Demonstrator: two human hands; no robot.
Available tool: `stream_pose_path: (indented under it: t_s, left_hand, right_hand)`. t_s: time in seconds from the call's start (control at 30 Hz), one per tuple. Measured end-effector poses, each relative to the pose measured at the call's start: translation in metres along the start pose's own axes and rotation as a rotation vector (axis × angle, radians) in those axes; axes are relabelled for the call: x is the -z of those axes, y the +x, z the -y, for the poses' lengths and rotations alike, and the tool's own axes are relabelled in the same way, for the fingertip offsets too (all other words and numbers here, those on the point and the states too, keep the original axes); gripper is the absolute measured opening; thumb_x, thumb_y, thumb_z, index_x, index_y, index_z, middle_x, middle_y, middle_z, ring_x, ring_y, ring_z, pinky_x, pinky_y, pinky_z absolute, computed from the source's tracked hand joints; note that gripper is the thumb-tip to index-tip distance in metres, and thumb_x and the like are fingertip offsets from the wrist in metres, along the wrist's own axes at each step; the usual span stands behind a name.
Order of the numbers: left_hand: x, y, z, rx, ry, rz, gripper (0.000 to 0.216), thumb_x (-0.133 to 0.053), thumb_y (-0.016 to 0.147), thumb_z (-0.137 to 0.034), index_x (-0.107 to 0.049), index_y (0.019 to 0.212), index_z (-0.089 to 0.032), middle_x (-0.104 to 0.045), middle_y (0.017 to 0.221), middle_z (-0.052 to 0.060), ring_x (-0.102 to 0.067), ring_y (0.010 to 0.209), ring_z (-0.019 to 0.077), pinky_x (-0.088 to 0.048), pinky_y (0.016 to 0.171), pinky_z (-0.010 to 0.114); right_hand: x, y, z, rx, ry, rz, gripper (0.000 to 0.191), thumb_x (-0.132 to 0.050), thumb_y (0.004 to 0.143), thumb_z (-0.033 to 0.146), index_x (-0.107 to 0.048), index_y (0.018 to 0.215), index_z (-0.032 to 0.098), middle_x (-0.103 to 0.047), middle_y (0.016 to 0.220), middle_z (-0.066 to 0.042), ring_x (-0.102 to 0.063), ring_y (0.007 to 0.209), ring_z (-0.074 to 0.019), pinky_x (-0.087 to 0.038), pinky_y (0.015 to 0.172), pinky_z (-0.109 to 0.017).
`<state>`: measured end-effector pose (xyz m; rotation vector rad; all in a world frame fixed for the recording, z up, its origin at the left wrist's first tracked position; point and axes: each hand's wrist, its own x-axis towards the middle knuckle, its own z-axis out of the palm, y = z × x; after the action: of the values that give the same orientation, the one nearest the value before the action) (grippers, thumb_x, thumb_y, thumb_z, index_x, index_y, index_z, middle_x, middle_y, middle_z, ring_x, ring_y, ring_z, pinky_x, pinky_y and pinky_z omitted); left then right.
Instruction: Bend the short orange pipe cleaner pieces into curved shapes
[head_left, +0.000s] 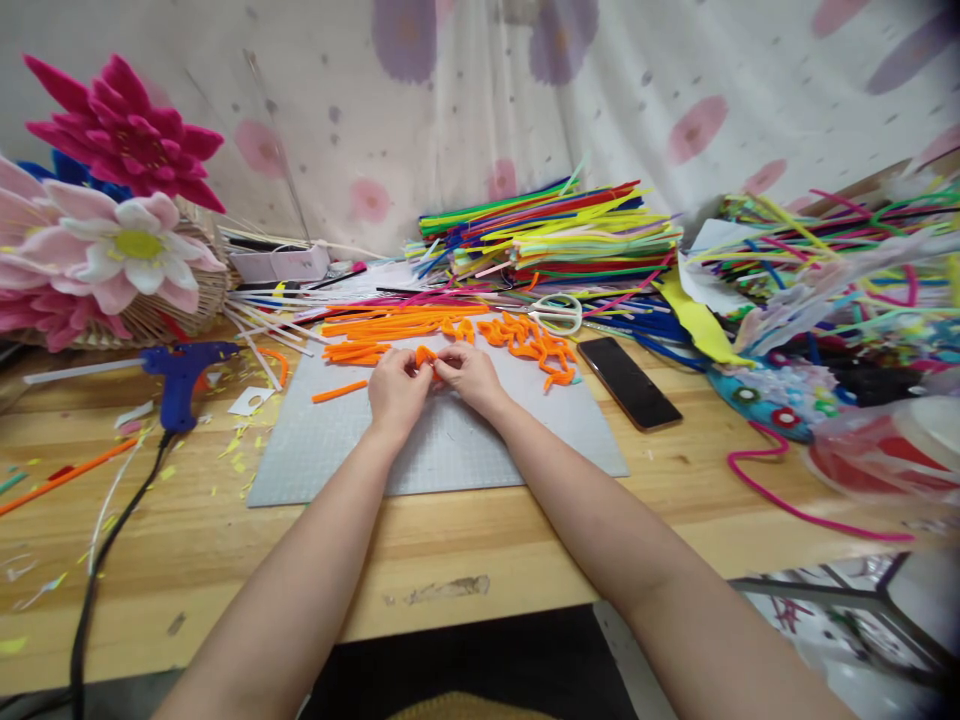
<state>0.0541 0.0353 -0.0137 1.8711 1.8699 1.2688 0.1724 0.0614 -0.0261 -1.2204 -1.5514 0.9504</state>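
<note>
My left hand (397, 385) and my right hand (469, 375) meet over a grey cutting mat (450, 450), fingers pinched together on a short orange pipe cleaner piece (425, 355) held between them. Just beyond the hands lie straight orange pipe cleaners (397, 322) and a heap of bent orange pieces (536, 345). A single orange piece (339, 392) lies on the mat to the left of my left hand.
A blue glue gun (180, 375) with its black cord lies left of the mat. White-handled scissors (559, 313) and a black phone (628, 382) are to the right. Stacks of coloured pipe cleaners (547, 230) fill the back; fabric flowers (112, 240) stand at far left.
</note>
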Motion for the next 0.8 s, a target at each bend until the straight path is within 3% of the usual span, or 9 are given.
stream_pose_path:
  t_s: [0.2,0.47,0.53,0.7,0.8]
  left_hand:
    - [-0.004,0.003,0.008,-0.018,-0.155,0.044,0.006,-0.054,0.068,-0.023,-0.056,0.064,-0.018,-0.053,0.065,0.000,-0.049,0.064,0.0136,-0.039,0.065,0.026]
    - [-0.003,0.002,0.005,0.014,-0.134,-0.012,0.010,-0.055,0.067,-0.024,-0.055,0.059,-0.018,-0.051,0.062,0.000,-0.047,0.063,0.0128,-0.039,0.065,0.026]
    - [-0.003,0.002,0.004,0.079,-0.257,0.007,0.009,-0.056,0.065,-0.025,-0.056,0.061,-0.017,-0.052,0.063,0.000,-0.047,0.063,0.0123,-0.041,0.065,0.026]
    - [0.001,0.009,0.005,0.451,-0.852,0.168,0.021,-0.061,0.058,-0.032,-0.057,0.070,-0.015,-0.056,0.066,0.000,-0.051,0.057,0.0102,-0.045,0.052,0.024]
    - [0.008,0.013,0.006,0.481,-0.933,0.301,0.027,-0.065,0.054,-0.033,-0.058,0.072,-0.014,-0.057,0.066,0.000,-0.052,0.057,0.0106,-0.044,0.046,0.022]
  right_hand:
    - [0.000,0.003,-0.007,-0.060,0.132,0.140,0.012,-0.055,0.069,0.026,-0.062,0.067,0.016,-0.055,0.078,-0.002,-0.052,0.058,-0.0091,-0.047,0.055,-0.025]
    - [0.002,0.002,-0.001,0.054,-0.022,0.101,0.013,-0.053,0.071,0.019,-0.063,0.063,0.015,-0.054,0.070,-0.001,-0.050,0.066,-0.0094,-0.042,0.066,-0.023]
    - [0.002,0.002,-0.002,0.086,-0.039,0.105,0.013,-0.054,0.072,0.020,-0.064,0.068,0.014,-0.055,0.074,-0.002,-0.051,0.070,-0.0100,-0.041,0.069,-0.023]
    - [0.004,0.004,-0.006,0.209,-0.042,0.232,0.018,-0.053,0.077,0.030,-0.063,0.074,0.015,-0.055,0.074,-0.001,-0.050,0.075,-0.0107,-0.038,0.072,-0.023]
    - [0.006,0.002,-0.003,0.182,0.014,0.306,0.028,-0.050,0.079,0.038,-0.059,0.066,0.015,-0.053,0.066,0.001,-0.048,0.067,-0.0097,-0.037,0.067,-0.022]
